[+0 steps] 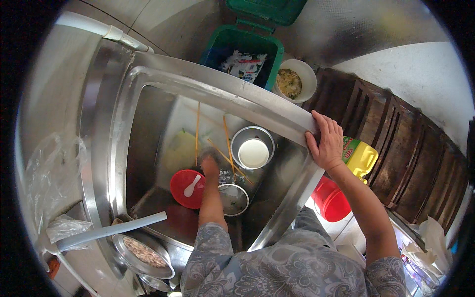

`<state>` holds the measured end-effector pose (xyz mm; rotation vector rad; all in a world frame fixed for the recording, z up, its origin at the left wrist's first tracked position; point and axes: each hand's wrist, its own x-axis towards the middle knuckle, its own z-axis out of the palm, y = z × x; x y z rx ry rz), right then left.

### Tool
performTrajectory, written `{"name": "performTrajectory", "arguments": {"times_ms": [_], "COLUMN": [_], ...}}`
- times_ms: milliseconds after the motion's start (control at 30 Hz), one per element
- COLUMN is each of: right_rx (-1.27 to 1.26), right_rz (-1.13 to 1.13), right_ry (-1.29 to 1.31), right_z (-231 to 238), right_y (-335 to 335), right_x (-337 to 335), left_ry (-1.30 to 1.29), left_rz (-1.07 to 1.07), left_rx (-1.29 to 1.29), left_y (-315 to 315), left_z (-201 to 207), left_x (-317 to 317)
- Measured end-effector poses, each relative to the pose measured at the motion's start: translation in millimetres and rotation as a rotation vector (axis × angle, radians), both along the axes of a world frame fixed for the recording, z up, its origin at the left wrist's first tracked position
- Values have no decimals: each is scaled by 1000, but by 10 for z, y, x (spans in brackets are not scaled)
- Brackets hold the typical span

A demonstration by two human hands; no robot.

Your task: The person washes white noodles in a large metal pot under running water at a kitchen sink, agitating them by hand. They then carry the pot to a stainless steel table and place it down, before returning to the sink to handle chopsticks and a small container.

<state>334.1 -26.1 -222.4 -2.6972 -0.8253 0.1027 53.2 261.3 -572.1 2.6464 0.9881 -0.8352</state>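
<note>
My left hand (210, 167) reaches down into a steel sink (237, 74), just beside a red bowl (184, 199). Its fingers are blurred and partly hidden in the water, so whether they hold anything does not show. A white spoon (192, 185) lies in the red bowl. Right of this hand are a metal bowl (268, 138) with a white bowl (253, 153) inside it, and another metal bowl (233, 199) nearer to me. Several chopsticks (227, 136) lie scattered about. My right hand (326, 141) rests on the sink's right rim, holding nothing, its fingers apart.
Past the sink stand an open green bin (277, 52) and a white bucket (309, 79) of food scraps. At right are slatted brown boards (391, 138), a yellow jug (363, 158) and a red bucket (334, 203). A grey pipe (114, 230) juts over the near-left corner, above a food-filled bowl (168, 272).
</note>
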Motion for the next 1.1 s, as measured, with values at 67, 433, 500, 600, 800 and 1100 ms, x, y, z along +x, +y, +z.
{"name": "performTrajectory", "arguments": {"times_ms": [67,433,500,600,800,1100], "right_rx": [9,12,15,13,30,57], "right_rz": [1,2,0,0,-3,-11], "right_ry": [9,12,17,16,11,6], "right_z": [2,6,6,11,17,43], "right_y": [-2,-27,-27,-33,-51,-61], "right_x": [2,14,11,12,-4,20], "left_ry": [-9,-511,-702,-1012,-1543,-1403], "left_rz": [-123,554,824,1128,655,201], "left_rx": [-20,-377,-616,-873,-862,-653], "left_y": [15,-104,-187,-324,-383,14], "left_z": [117,970,1450,2318,3772,3619], "left_x": [18,240,413,824,1835,3178]}}
